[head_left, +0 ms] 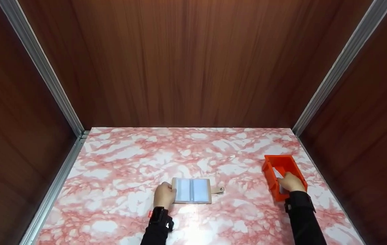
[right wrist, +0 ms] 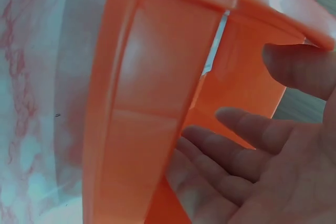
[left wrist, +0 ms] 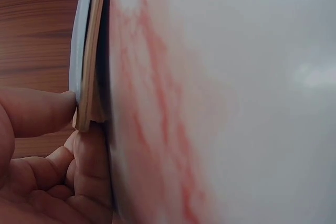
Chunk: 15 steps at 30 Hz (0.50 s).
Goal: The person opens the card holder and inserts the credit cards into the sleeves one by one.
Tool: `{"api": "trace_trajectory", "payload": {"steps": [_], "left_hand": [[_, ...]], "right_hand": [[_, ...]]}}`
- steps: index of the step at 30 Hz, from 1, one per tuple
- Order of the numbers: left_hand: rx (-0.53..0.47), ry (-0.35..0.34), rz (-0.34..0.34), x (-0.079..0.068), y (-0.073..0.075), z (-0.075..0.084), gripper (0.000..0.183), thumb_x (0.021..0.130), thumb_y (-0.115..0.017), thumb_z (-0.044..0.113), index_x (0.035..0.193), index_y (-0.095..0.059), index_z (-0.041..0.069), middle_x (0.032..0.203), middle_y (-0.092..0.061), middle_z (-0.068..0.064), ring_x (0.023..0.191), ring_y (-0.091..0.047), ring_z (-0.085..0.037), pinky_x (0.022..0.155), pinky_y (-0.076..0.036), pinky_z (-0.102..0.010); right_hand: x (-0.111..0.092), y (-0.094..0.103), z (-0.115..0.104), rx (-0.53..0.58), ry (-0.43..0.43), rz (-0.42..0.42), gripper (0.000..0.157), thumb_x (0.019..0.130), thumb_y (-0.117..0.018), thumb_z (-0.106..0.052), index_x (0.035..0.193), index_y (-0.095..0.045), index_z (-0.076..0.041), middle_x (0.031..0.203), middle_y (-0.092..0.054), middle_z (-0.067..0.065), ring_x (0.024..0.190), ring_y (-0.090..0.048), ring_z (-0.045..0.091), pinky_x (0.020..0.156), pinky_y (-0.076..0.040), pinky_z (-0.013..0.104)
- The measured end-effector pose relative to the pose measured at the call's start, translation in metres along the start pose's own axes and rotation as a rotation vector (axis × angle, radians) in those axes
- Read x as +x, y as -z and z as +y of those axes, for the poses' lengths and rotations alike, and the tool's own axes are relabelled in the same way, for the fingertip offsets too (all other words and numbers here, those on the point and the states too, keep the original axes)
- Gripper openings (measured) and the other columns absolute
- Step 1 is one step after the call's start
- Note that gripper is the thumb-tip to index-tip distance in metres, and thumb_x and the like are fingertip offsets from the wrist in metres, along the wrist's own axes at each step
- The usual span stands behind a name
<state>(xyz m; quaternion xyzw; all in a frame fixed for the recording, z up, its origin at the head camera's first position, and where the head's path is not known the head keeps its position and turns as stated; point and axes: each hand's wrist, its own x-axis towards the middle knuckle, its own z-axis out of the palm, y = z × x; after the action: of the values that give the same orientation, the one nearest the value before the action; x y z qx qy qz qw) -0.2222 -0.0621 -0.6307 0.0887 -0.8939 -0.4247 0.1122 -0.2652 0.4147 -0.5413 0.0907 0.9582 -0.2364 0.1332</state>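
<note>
Head view: the left hand (head_left: 165, 194) is pinching the near edge of the open album (head_left: 184, 190), thumb on top, fingers beneath. The album is spreading just right of that hand, its strap (head_left: 216, 190) pointing away from it. The right hand (head_left: 290, 183) is reaching down inside the bin (head_left: 269, 174), thumb and fingers standing apart; white paper (head_left: 276, 172) is showing just left of them.

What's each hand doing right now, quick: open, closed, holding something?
Left hand: closed, pinching the left edge of the open booklet.
Right hand: open, reaching into the orange bin, with nothing visibly held.
</note>
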Motion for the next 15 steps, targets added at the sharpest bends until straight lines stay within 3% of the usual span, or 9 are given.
{"api": "trace_trajectory", "payload": {"steps": [5,10,15], "left_hand": [[-0.001,0.001,0.001,0.0005,0.0009,-0.0001,0.010,0.080,-0.071,0.007,0.081,-0.063,0.000,0.071,-0.062,-0.007,0.070,-0.062,-0.030,0.068,-0.050,-0.045],[-0.005,0.001,-0.003,0.0002,0.0002,-0.0004,0.011,0.079,-0.071,0.007,0.084,-0.064,-0.001,0.073,-0.063,-0.008,0.073,-0.063,-0.031,0.071,-0.050,-0.045],[-0.008,-0.001,0.002,0.0001,-0.0003,-0.0002,0.011,0.079,-0.071,0.006,0.083,-0.064,-0.001,0.072,-0.063,-0.009,0.072,-0.062,-0.032,0.070,-0.050,-0.046]], "right_hand": [[0.0011,-0.0012,0.0025,-0.008,-0.006,0.007,0.049,0.097,-0.051,-0.025,0.115,-0.045,0.021,0.112,-0.053,0.037,0.104,-0.053,0.048,0.095,-0.041,0.057],[0.0031,-0.0034,0.0047,-0.038,0.006,0.024,0.055,0.097,-0.051,-0.025,0.121,-0.042,0.024,0.120,-0.050,0.042,0.113,-0.050,0.054,0.098,-0.040,0.058],[0.0032,-0.0041,0.0057,-0.011,-0.003,-0.004,0.047,0.098,-0.049,-0.022,0.115,-0.045,0.022,0.111,-0.054,0.037,0.104,-0.054,0.048,0.094,-0.043,0.055]]}}
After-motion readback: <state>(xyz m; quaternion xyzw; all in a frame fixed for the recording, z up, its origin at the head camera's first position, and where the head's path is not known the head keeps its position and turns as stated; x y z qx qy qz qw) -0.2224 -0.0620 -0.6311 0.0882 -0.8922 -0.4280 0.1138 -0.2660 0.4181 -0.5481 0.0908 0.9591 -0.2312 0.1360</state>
